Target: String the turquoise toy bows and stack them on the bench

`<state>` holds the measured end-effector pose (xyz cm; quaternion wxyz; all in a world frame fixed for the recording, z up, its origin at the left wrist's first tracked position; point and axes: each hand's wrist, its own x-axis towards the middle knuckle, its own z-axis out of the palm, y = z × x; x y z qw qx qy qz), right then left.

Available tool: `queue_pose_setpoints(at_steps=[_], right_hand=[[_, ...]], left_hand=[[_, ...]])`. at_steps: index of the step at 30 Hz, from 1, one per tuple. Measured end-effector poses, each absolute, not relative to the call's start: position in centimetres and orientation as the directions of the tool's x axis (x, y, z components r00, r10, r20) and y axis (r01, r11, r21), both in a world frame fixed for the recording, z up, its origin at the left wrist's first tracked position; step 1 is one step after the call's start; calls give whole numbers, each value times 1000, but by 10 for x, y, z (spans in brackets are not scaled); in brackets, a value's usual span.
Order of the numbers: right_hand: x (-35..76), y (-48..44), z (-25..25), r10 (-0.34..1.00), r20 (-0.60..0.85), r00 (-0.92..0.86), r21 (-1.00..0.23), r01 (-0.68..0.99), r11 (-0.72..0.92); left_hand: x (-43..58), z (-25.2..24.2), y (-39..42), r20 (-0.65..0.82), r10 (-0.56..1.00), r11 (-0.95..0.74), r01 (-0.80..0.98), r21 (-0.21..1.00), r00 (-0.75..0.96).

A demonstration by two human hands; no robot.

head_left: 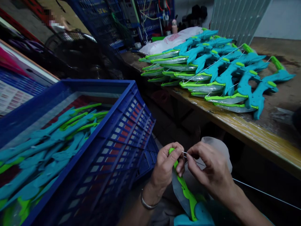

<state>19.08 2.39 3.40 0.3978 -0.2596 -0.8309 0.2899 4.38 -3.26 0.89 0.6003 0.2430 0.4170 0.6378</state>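
The left hand (166, 164) has its grip closed, thumb and fingers wrapped round the green tip of one toy bow (185, 190). The right hand (209, 161) keeps a narrow grip, thumb and forefinger pinched on a white string (184, 153) just beside that tip. The bow slants down in front of the person, between crate and worktop, its turquoise middle at the lower edge of view. One metal bracelet (148, 205) circles the left wrist.

To the left, a large blue plastic crate (98, 82) holds a heap of turquoise-and-green bows (58, 133), too overlapped to count. On the wooden worktop (249, 131) ahead and to the right, more bows (235, 73) lie stacked, also beyond an exact count, with one white bag (169, 42) behind them and one pink bottle (174, 26) farther back.
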Motion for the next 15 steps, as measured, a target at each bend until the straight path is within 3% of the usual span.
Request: queue_pose_setpoints(at_steps=[9,12,15], right_hand=[[212,10,30,707,464,-534,-626,367,688],[209,-2,43,685,471,-555,-527,446,724],[197,-19,56,606,636,-478,-393,476,787]], left_hand=[[42,5,-22,-180,977,80,-593,801,-111],[46,5,-22,-75,997,45,-630,776,-21],[53,12,-18,144,988,-77,-658,749,48]])
